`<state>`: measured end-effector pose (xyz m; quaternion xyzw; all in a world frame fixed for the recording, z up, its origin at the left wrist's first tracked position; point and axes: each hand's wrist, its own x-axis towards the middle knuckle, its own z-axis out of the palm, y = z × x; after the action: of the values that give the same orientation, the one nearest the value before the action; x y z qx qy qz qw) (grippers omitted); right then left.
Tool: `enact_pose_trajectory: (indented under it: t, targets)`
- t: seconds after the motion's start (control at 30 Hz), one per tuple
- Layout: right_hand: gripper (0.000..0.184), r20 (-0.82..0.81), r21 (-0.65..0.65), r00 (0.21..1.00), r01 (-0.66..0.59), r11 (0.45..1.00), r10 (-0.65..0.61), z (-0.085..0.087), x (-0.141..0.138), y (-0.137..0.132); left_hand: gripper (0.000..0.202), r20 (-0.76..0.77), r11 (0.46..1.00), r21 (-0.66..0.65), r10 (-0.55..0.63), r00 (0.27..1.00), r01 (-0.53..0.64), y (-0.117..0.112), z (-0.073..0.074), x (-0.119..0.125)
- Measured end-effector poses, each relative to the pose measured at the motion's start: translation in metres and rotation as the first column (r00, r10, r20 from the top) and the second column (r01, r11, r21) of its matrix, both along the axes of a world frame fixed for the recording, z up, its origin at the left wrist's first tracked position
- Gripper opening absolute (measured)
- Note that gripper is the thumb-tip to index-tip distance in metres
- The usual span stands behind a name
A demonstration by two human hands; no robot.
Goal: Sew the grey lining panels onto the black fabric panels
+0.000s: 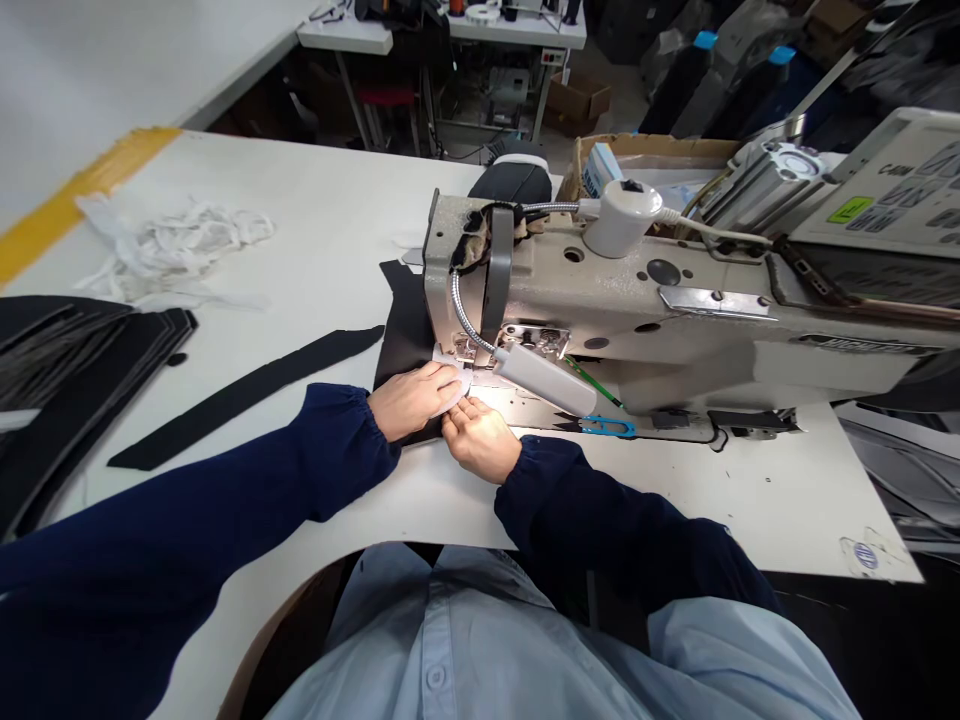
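The item under my hands is a black panel (405, 325), flat on the white table (630, 510), its near part reaching under the head of the sewing machine (675, 325). Its visible surface is matt, dark and even in tone; the left edge runs nearly straight, and the far end narrows to an angled corner beside the machine head. Over its right-hand part, close to the needle area, sits a small pale piece (453, 401), whitish with a faint lilac cast, thin, smooth and rounded along the edge nearest me; my fingers hide much of its outline. My left hand (411, 400) lies palm down across the panel, fingers together and nearly straight, the tips resting on the pale piece. My right hand (482, 440) is half curled at the near edge of that piece, fingertips drawn in close; the thumb is hidden, so I cannot tell whether either hand pinches the material or only presses it. A lamp (547, 380) on a flexible metal neck lights the area from just beside the head. Blue-handled snips (607, 427) lie at the machine bed, to the right of my right hand. Left of the panel lies a long black strip (255, 400), tapered toward its near end; beyond it are a stack of black pieces (112, 400) and a loose heap of white strips (180, 245).
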<state>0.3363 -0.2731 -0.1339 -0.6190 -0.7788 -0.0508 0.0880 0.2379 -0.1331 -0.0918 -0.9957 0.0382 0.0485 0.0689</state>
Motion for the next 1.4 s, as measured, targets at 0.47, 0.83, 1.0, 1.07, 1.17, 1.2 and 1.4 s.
enact_pose_trajectory:
  t: [0.47, 0.83, 1.0, 1.07, 1.17, 1.2, 1.4]
  targets:
    - [0.033, 0.037, 0.040, 0.999, -0.014, 0.999, 0.013, -0.004, -0.020, -0.007, 0.017, 0.148, 0.998, 0.010, -0.063, 0.987, 0.062, -0.004, -0.010, 0.012]
    - [0.033, 0.027, 0.125, 1.000, 0.012, 0.992, -0.015, -0.018, -0.017, -0.003, 0.016, 0.272, 0.999, -0.046, 0.005, 0.962, 0.007, 0.005, -0.031, 0.026]
    - [0.032, 0.031, 0.141, 0.999, 0.027, 0.990, -0.031, -0.023, -0.011, 0.003, 0.017, 0.242, 0.994, -0.072, -0.063, 0.968, 0.083, 0.013, -0.033, 0.026]
    - [0.032, 0.015, 0.119, 0.999, 0.041, 0.992, -0.043, -0.022, -0.008, 0.006, 0.019, 0.224, 0.994, -0.078, -0.061, 0.973, 0.081, 0.015, -0.032, 0.025]
    - [0.033, -0.015, 0.067, 0.998, 0.069, 0.995, -0.068, -0.020, -0.003, 0.010, 0.021, 0.220, 0.990, -0.106, -0.071, 0.973, 0.096, 0.018, -0.032, 0.022]
    - [0.033, -0.019, 0.050, 0.997, 0.075, 0.996, -0.074, -0.019, -0.001, 0.012, 0.022, 0.226, 0.988, -0.118, -0.074, 0.971, 0.103, 0.019, -0.031, 0.021]
    - [0.034, -0.002, -0.023, 0.993, 0.118, 0.993, -0.118, -0.019, 0.008, 0.019, 0.025, 0.210, 0.990, -0.133, -0.024, 0.977, 0.053, 0.030, -0.028, 0.027]
